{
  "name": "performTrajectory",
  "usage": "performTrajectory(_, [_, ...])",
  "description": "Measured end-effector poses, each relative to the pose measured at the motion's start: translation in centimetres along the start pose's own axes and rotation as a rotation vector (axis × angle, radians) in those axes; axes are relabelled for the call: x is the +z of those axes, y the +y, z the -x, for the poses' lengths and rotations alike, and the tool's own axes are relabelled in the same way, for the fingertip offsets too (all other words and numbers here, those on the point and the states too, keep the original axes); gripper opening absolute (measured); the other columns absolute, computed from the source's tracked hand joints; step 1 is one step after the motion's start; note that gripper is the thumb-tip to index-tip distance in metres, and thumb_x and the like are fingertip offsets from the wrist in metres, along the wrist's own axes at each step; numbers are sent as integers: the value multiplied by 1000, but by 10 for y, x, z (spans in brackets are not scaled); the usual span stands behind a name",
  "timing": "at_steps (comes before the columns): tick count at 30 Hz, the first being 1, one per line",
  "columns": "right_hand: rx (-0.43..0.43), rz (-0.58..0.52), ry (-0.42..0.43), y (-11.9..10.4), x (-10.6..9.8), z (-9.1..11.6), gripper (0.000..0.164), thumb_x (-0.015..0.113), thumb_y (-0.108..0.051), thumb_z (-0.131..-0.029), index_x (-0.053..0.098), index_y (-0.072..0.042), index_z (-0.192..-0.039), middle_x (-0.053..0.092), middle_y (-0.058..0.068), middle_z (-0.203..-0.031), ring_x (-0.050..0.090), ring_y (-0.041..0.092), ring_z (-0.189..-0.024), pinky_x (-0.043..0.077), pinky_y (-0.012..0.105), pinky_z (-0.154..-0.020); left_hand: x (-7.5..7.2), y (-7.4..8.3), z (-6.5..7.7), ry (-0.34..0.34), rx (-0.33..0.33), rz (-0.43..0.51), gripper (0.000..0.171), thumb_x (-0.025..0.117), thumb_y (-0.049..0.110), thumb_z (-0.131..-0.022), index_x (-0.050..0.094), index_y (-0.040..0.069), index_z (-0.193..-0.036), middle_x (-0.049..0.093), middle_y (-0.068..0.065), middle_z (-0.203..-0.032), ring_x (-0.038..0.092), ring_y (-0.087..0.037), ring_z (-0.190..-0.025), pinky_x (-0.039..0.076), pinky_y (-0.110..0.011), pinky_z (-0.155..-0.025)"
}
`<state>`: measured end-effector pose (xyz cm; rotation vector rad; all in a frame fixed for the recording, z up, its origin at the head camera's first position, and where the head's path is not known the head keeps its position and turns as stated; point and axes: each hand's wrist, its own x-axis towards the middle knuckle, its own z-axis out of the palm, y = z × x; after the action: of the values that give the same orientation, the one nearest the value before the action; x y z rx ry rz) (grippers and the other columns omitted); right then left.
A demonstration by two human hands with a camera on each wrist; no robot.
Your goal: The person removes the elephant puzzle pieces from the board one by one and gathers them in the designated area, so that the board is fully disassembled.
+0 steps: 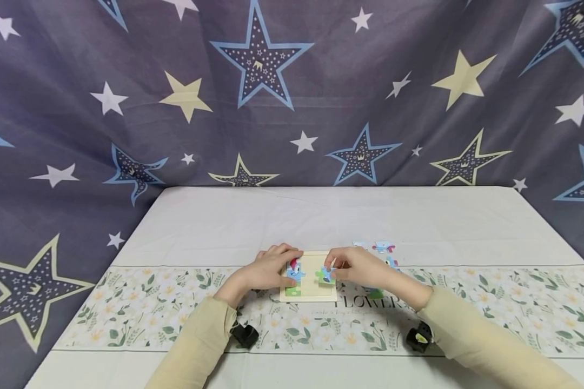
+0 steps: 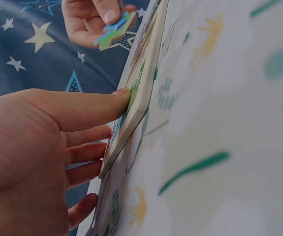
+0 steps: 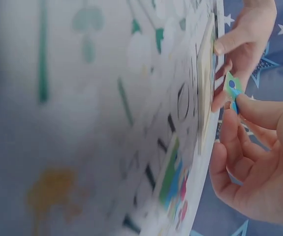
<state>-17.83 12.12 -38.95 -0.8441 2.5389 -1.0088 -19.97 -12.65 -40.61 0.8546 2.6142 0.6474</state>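
A shallow, light wooden puzzle tray (image 1: pixel 311 298) lies flat on the table. Several joined jigsaw pieces (image 1: pixel 294 274), blue, red and green, fill its left side. My left hand (image 1: pixel 269 268) rests over that side, its thumb (image 2: pixel 94 109) pressing near the tray's edge and its fairly straight fingers along the border. Over the tray's right part, my right hand (image 1: pixel 357 266) pinches a green and blue jigsaw piece (image 1: pixel 326 275) between thumb and fingers. In the left wrist view this piece (image 2: pixel 115 30) is tilted and raised off the tray.
Loose jigsaw pieces (image 1: pixel 383 247) lie right of the tray, some partly hidden by the right hand and forearm. A green piece (image 1: pixel 375 293) sits under the right wrist. The white tablecloth (image 1: pixel 253 216) carries a floral band. A star-patterned curtain (image 1: pixel 292 135) hangs behind.
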Motion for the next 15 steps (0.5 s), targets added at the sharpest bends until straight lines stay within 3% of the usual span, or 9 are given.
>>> performTrajectory(15, [75, -31, 39, 19, -16, 34, 10, 58, -8, -88, 61, -11, -96, 61, 0, -77, 55, 14, -65, 46, 25, -58, -1, 1, 1, 3, 7, 8, 65, 67, 28, -81, 39, 16, -139, 37, -3, -138, 31, -23, -127, 22, -48, -98])
